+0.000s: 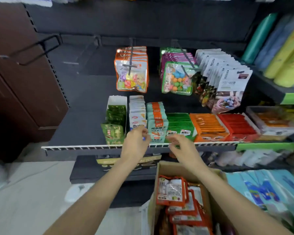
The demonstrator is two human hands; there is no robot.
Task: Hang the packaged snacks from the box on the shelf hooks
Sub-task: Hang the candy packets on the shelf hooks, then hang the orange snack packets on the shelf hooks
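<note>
Shelf [98, 147] front rail spans mid-frame, stocked rows behind it. Cardboard box [161, 168] sits lower right, red snack packs [171, 192] still inside. Your left hand [136, 141] and right hand [182, 146] reach over the rail, fingers loosely curled; motion blur, can't tell if either grips anything.

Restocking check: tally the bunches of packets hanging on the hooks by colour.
Orange-bordered bunch: 1
Green and purple bunch: 1
White-topped bunch: 1
Total: 3 hanging bunches. An empty hook sticks out at the left.
</note>
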